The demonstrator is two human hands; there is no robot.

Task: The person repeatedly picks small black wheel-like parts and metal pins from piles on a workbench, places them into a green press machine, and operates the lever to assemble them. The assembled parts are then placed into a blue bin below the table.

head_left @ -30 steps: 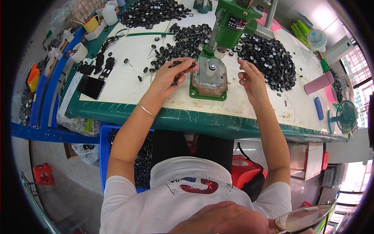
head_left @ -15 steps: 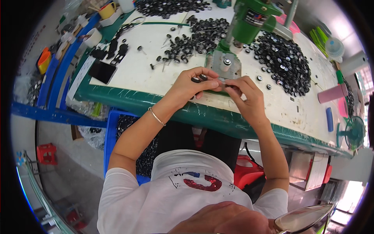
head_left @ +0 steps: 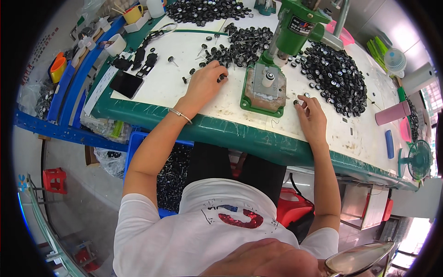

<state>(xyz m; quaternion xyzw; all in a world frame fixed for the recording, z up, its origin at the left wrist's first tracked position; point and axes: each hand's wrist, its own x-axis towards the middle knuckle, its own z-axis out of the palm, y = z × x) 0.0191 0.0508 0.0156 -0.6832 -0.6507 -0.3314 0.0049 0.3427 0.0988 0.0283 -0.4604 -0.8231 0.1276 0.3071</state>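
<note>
My left hand is at the near edge of a pile of black wheels on thin metal axles. Its fingers are curled around a small black wheel; part of what they hold is hidden. To the right of the green hand press, my right hand pinches a small black wheel at its fingertips. Another loose wheel lies just beyond those fingers. Between my hands, a white cylindrical holder with a wheel-like dark and silver top stands on the press base.
A big heap of black wheels covers the right side, and another pile lies at the back. A black phone rests at the left. A pink cylinder and green fan stand right. A blue bin is below the table edge.
My hands, together in front of the press half a second ago, have parted. The left has moved left and away toward the axle pile, the right to the loose wheels, uncovering the press base.
</note>
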